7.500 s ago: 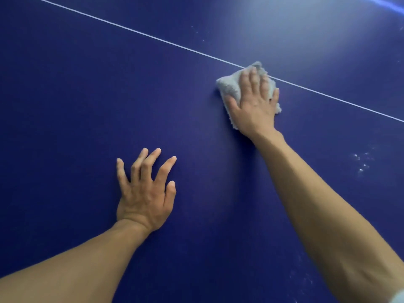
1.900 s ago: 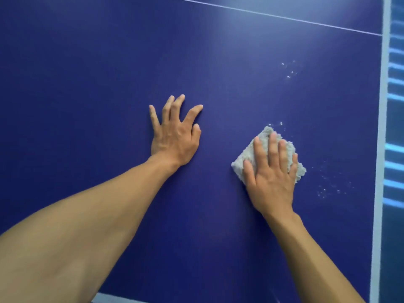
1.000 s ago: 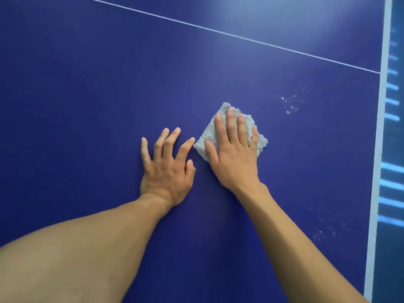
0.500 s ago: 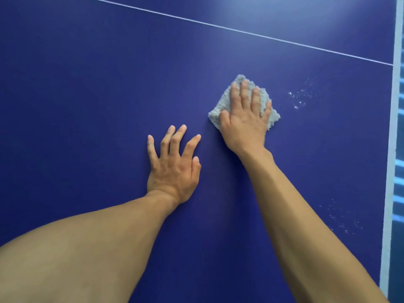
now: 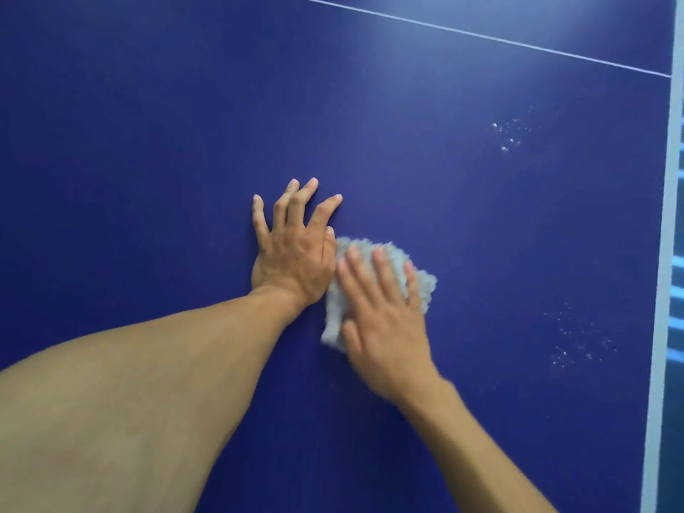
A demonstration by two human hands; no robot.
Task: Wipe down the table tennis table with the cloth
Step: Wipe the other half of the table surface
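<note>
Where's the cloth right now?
In the head view the cloth lies on the table just right of centre, pressed flat under the right hand, close beside the left hand.

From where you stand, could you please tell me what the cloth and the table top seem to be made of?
The cloth looks like grey terry or microfibre fabric: its edges are fuzzy. The table top seems a hard, smooth board with a dark blue, semi-matte painted finish, given the soft glare and white line; its core is hidden.
</note>
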